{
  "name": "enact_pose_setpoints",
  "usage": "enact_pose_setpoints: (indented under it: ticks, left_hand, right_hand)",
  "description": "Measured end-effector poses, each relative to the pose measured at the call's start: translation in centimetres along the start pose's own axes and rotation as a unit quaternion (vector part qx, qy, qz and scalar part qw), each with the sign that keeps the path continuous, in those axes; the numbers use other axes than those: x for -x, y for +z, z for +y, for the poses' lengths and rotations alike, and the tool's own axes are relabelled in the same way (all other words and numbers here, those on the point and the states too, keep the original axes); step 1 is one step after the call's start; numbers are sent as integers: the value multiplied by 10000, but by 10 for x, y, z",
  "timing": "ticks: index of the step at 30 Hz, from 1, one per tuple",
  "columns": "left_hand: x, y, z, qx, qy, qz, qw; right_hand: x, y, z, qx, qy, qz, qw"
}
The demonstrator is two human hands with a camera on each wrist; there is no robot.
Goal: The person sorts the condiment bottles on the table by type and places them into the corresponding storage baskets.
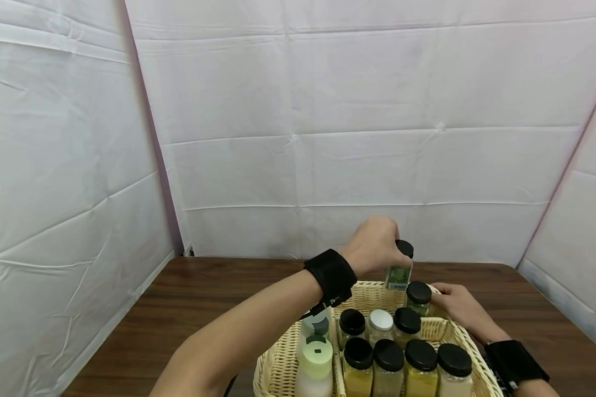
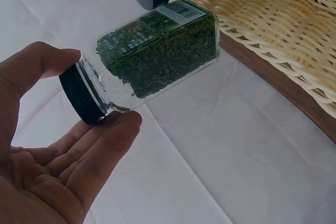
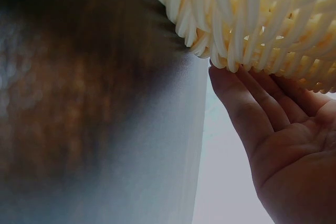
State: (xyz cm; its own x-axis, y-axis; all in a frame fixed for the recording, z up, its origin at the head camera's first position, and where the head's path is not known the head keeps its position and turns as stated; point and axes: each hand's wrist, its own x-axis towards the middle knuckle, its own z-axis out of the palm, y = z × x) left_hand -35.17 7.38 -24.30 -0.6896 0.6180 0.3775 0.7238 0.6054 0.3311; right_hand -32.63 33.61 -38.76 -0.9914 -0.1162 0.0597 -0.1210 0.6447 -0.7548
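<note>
Two hands work: our left hand (image 1: 372, 245) grips the herb jar (image 1: 399, 273) above the basket's (image 1: 278, 364) far edge; our right hand's (image 1: 459, 306) straight fingers (image 3: 252, 103) touch its right wall.

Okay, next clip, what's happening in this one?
A person stands at a wooden table with a wicker basket of spice jars. The left hand holds a jar of green dried herbs by its black cap, lifted above the basket's far edge. The right hand rests with straight fingers against the basket's outer right wall. The other jars, mostly black-capped, stand upright in rows inside.
</note>
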Motion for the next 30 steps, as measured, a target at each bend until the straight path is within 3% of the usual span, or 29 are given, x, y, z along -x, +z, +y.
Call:
enact_pose_setpoints:
  ticks: [15,30]
  left_hand:
    - [12,12,-3,259,-67,-568,9980]
    - [20,21,-4,160,-20,-955,9953]
  right_hand:
    - [-1,-1,0,115,-17,95,9999]
    - [-3,-2,1,12,115,51,9999]
